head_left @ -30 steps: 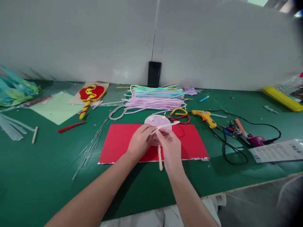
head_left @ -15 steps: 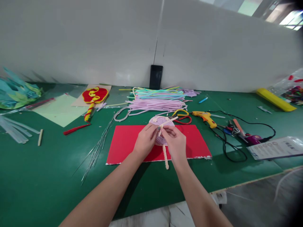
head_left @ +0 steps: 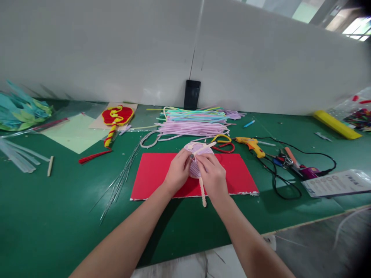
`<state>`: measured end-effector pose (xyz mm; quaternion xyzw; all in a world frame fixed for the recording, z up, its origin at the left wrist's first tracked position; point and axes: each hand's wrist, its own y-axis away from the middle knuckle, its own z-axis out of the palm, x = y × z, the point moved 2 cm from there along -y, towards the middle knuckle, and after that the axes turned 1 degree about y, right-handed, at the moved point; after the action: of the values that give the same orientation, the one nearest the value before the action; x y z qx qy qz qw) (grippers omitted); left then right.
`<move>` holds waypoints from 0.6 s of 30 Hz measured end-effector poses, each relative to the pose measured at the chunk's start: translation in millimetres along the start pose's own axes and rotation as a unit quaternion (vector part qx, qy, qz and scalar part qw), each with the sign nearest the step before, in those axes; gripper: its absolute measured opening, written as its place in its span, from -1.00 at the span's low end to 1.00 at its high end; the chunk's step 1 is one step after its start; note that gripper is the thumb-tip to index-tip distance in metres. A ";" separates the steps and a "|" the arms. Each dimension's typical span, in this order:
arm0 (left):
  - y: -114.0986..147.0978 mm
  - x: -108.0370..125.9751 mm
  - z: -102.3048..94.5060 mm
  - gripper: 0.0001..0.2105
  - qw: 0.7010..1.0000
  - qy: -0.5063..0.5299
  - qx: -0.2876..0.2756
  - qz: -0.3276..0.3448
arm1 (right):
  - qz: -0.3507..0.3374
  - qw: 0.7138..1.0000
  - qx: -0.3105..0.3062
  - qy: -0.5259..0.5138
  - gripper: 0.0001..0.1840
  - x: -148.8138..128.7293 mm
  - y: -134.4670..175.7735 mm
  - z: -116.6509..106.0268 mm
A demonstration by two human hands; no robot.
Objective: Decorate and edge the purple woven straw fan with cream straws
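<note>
Both hands meet above a round lilac fan (head_left: 194, 170) with a cream wrapped handle (head_left: 203, 192), lying on a red board (head_left: 156, 173). My left hand (head_left: 179, 170) is closed, its fingertips pinching a cream pipe cleaner (head_left: 207, 147). My right hand (head_left: 213, 172) is closed on the same cream pipe cleaner, close to the left fingertips. One end of that strip sticks out up and to the right. Fingers hide its middle and part of the fan's face. Just behind lie scissors (head_left: 222, 138) with yellow and red handles.
Lilac and mint pipe cleaners (head_left: 191, 127) lie in a bundle behind the board, before a propped phone (head_left: 192, 94). Thin wires (head_left: 123, 177) and a red-yellow fan (head_left: 117, 115) are at left. A yellow glue gun (head_left: 251, 146) with a black cord is at right.
My hands have shifted slightly, with the right fingers closer to the left ones. The cream strip's visible end sits a little lower and left. The view has tilted slightly.
</note>
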<state>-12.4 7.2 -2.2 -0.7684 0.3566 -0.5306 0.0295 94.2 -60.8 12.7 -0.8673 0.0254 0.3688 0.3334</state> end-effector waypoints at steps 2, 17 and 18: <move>-0.7 -2.1 1.0 -0.85 1.000 0.012 -0.002 -0.006 | -0.014 0.999 -0.032 0.013 -0.69 3.1 -1.6 -3.0; -4.5 -4.8 5.2 -0.86 0.997 0.065 -0.017 -0.039 | -0.101 0.995 0.015 -0.004 -0.71 18.6 2.5 -4.3; -4.8 -4.9 5.3 -0.85 0.997 0.068 -0.015 -0.038 | -0.110 0.994 0.018 0.006 -0.71 18.2 2.7 -3.7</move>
<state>-6.4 11.8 -6.4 -0.7441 0.3360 -0.5769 -0.0261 108.9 -61.4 1.1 -0.8609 -0.0615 0.3238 0.3876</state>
